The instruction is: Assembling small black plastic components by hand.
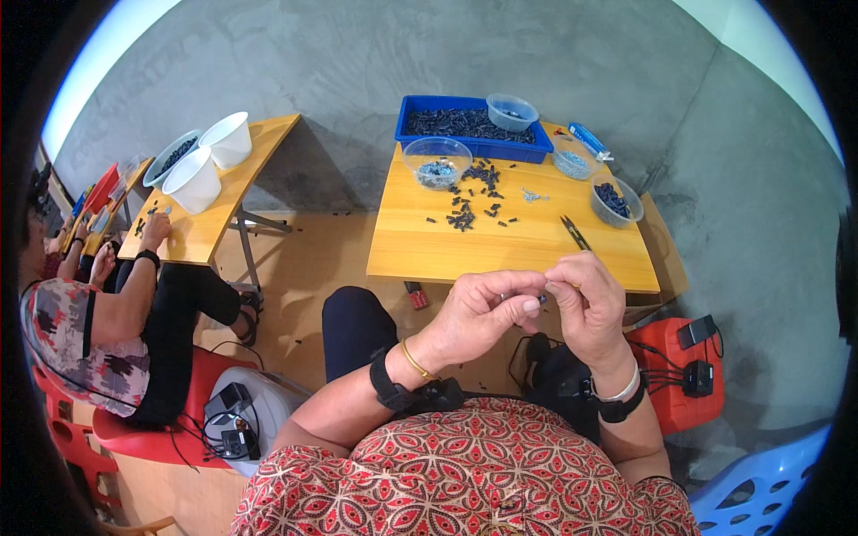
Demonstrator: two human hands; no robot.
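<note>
My left hand and my right hand meet in front of me, above my lap and just short of the table's near edge. The left thumb and fingers are closed on a small dark piece, mostly hidden by the fingertips. My right thumb and forefinger pinch right beside it; what they hold is too small to make out. On the wooden table lie loose small black parts and a little pile of small silvery pieces. Black tweezers rest near the right hand.
A blue tray of black parts stands at the back, a clear bowl on it. Other clear bowls hold silvery pieces; one bowl at right holds dark parts. At left another person works at a table with white buckets.
</note>
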